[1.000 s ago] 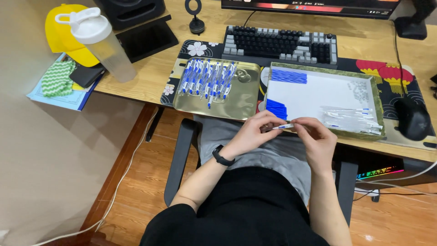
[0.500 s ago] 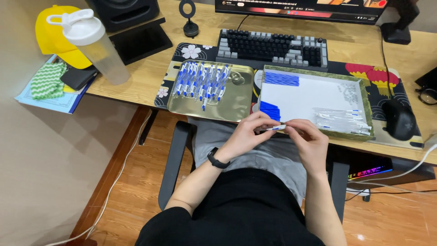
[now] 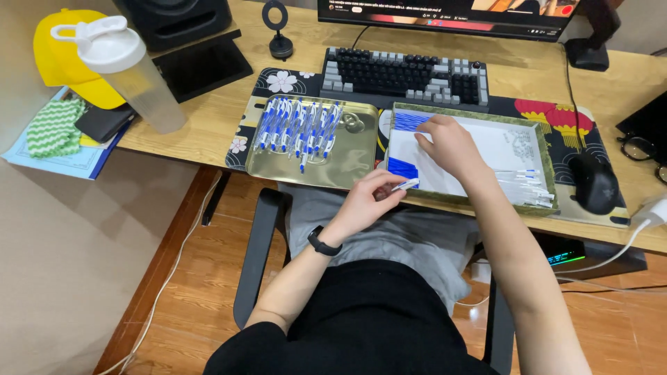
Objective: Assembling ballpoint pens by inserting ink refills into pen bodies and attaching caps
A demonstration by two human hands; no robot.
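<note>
While our left hand [image 3: 367,203] still pinches the pen [image 3: 405,185], our right hand [image 3: 450,144] has gone up into the green tray [image 3: 549,163], fingers bent over the blue caps [image 3: 410,122].

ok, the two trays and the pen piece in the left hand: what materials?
Left tray: likely thin metal, shiny gold finish, since it mirrors the finished pens. Right tray: unclear, a green patterned rim with a white sheet lining it. Pen barrel pinched in the left hand: probably plastic, glossy white, too small to confirm.
</note>
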